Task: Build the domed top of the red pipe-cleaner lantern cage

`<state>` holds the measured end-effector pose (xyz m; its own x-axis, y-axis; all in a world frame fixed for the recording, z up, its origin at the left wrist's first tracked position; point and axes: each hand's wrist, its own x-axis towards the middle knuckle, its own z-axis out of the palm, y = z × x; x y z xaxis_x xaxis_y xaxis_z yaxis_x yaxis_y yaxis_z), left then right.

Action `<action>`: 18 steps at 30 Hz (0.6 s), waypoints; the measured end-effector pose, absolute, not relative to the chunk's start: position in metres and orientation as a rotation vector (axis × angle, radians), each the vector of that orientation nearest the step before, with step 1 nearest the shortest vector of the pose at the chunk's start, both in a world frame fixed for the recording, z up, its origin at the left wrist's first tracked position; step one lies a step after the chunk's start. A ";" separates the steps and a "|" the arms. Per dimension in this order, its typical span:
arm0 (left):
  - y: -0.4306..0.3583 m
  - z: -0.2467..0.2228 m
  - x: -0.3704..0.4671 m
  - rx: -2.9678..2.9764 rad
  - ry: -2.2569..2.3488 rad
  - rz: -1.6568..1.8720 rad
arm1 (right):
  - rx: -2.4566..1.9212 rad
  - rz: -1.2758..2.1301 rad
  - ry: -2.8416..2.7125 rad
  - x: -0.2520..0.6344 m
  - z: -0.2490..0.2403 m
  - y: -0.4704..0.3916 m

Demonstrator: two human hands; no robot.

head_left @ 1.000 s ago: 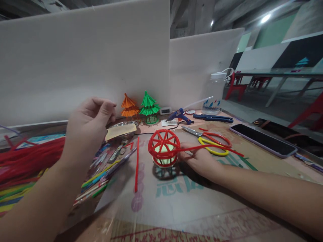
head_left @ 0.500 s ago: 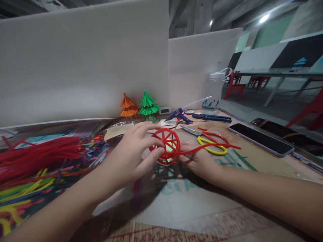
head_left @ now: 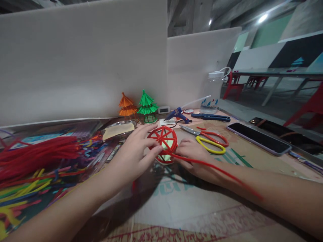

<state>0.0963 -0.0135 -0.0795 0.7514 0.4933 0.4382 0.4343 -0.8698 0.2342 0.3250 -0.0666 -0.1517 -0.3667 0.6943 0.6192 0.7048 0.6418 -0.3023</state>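
Bracing a red frame [head_left: 162, 138] with a spoked, wheel-like top, the left hand [head_left: 135, 148] is seen curved around its left side at the middle of the worktable [head_left: 212, 215], thumb and forefinger closed on the rim. The right hand [head_left: 194, 151] is set at the frame's right side with its fingers curled; whether the frame is grasped by it cannot be told, since its fingertips are hidden. A long red strip [head_left: 214, 167] is run from the front of the rim across the right hand and over the forearm. A pale green surface is glimpsed between the spokes. Behind the frame, an orange tiered model [head_left: 127, 108] and a green tiered model [head_left: 147, 105] are stood side by side near a blue glue gun [head_left: 178, 115]. Scissors [head_left: 211, 148] with one red and one yellow handle are laid beyond the right hand, near a phone [head_left: 259, 138]. To the left, red strips [head_left: 42, 153] are heaped above others in yellow, green and blue.
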 end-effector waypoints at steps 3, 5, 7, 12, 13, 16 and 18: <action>-0.008 -0.074 0.094 2.739 0.799 0.785 | -1.079 -0.200 -2.185 0.338 -0.141 -0.062; -0.004 -0.072 0.092 2.687 0.832 0.783 | -1.160 -0.237 -2.143 0.351 -0.130 -0.058; 0.000 -0.071 0.091 2.654 0.855 0.742 | -1.309 -0.252 -2.078 0.364 -0.121 -0.054; 0.003 -0.070 0.090 2.655 0.828 0.708 | -1.691 -0.132 -1.827 0.398 -0.114 -0.033; 0.003 -0.070 0.089 2.662 0.821 0.714 | -1.742 -0.087 -1.790 0.404 -0.115 -0.027; 0.003 -0.071 0.089 2.699 0.803 0.683 | -1.892 0.036 -1.713 0.422 -0.117 -0.004; 0.005 -0.072 0.088 2.719 0.795 0.676 | -1.916 0.056 -1.706 0.430 -0.117 0.015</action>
<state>0.0885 0.0046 -0.0722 0.7467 0.5556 0.3656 0.4501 -0.8268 0.3372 0.4304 0.0153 -0.1171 0.1859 0.9248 0.3320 0.9010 -0.0257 -0.4330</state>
